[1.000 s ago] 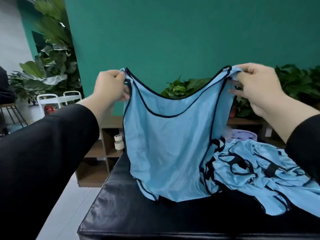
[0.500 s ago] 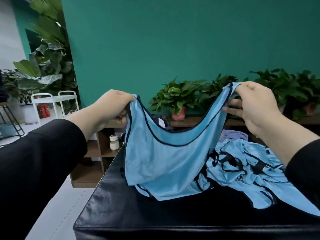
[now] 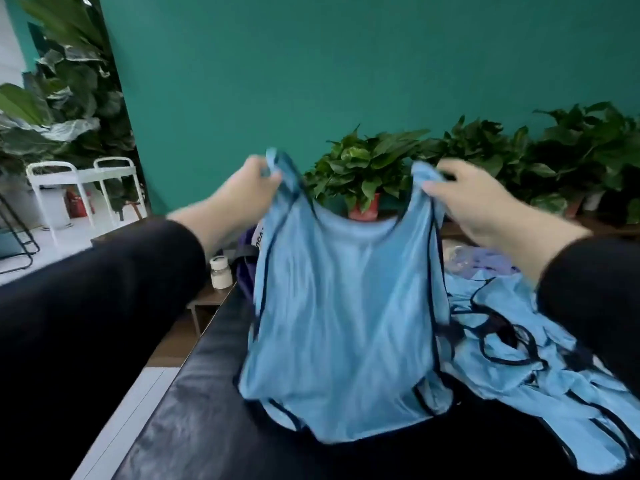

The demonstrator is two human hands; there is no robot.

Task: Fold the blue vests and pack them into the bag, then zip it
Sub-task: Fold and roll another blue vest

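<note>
Blue vest [image 3: 343,306] hangs over the black bench [image 3: 207,427], its hem touching the top; left hand [image 3: 242,195] and right hand [image 3: 474,199] each pinch a shoulder strap. More vests [image 3: 540,358] lie heaped toward the right edge.

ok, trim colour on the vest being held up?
Dark navy, nearly black, edging the light blue vest; the head view, the only one, shows it.

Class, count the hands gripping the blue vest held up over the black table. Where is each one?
2. The left hand pinches the vest at its left shoulder strap; the right hand pinches the right strap.
</note>
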